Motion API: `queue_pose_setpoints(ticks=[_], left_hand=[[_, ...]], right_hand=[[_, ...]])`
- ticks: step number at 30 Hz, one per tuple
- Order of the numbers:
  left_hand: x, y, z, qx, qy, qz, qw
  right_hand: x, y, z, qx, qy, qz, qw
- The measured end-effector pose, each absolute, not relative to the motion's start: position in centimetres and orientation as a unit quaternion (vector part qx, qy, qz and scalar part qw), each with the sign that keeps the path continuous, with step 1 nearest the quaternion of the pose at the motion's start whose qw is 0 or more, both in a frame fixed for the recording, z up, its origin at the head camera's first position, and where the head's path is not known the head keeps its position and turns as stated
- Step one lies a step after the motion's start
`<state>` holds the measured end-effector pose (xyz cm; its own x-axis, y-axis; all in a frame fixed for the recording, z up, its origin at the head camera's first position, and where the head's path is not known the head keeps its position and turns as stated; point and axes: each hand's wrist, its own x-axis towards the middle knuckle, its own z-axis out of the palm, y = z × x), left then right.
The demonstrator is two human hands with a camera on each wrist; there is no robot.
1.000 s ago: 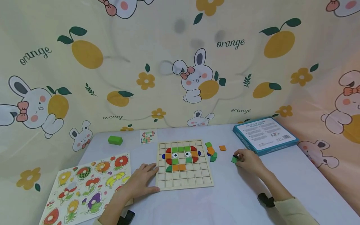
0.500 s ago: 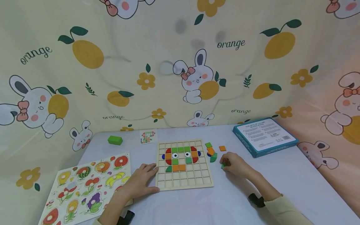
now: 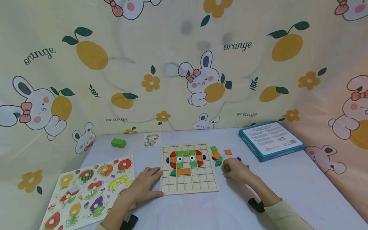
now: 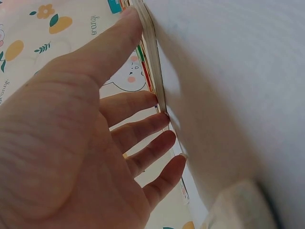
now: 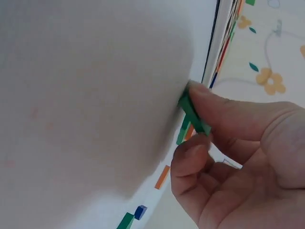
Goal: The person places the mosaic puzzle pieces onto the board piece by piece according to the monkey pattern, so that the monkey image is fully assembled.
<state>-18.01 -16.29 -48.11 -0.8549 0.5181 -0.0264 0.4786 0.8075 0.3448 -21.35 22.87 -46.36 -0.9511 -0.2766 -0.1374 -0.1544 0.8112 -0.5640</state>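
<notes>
My left hand [image 3: 145, 183] rests at the left edge of the wooden grid board [image 3: 198, 184], its fingertips and thumb touching the rim. In the left wrist view, the fingers [image 4: 136, 131] lie spread along that edge. My right hand [image 3: 237, 169] pinches a small green tile [image 5: 193, 112] between thumb and fingers, just right of the board. On the board's upper cells, red, green, orange and blue tiles form a face with two eye tiles [image 3: 179, 159]. A small heap of loose tiles [image 3: 216, 155] lies beside the board's right edge.
An orange square [image 3: 228, 152], a blue piece [image 3: 239, 158] and a green piece [image 3: 247, 167] lie around the right hand. A pattern card [image 3: 152, 140] and a green block [image 3: 118, 143] are at the back. A fruit puzzle [image 3: 81, 191] lies left, a teal box [image 3: 271, 140] back right.
My right hand has moved left towards the board with the green tile, uncovering a blue and a green piece on the table. My left hand has stayed at the board's edge.
</notes>
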Motion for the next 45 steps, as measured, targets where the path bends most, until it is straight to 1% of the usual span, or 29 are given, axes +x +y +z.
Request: queue_pose_setpoints(ticks=[4,8,15,19,23,30,33,37,45], left_hand=[[-18.0,-16.3,-48.0,0.257,0.949,0.169,0.066],[-17.9,-16.3,-48.0,0.253,0.950,0.169,0.070],[-18.0,-16.5,-48.4,0.255,0.950,0.169,0.062],[-18.1,-16.5,-48.5,0.260,0.949,0.169,0.060],[-18.1,-16.5,-48.3,0.263,0.947,0.173,0.060],[-18.1,-16.4,-48.0,0.264,0.949,0.165,0.058],[-18.1,-16.3,-48.0,0.261,0.949,0.164,0.062],[-18.1,-16.3,-48.0,0.258,0.949,0.167,0.067],[-18.1,-16.4,-48.1,0.259,0.949,0.170,0.066]], right_hand=[[-21.6,22.3,-46.6,-0.134,0.935,-0.318,0.086],[-21.9,19.8,-46.5,-0.165,0.917,-0.356,0.070],[-21.8,13.0,-46.7,-0.274,0.874,-0.387,0.102],[-21.3,10.4,-47.1,-0.294,0.878,-0.363,0.107],[-20.8,9.3,-47.2,-0.307,0.890,-0.327,0.080],[-20.4,9.2,-47.2,-0.333,0.908,-0.254,0.009],[-20.4,9.2,-47.3,-0.336,0.910,-0.244,-0.002],[-20.5,9.2,-47.2,-0.328,0.910,-0.255,0.009],[-20.8,9.1,-47.1,-0.276,0.898,-0.336,0.073]])
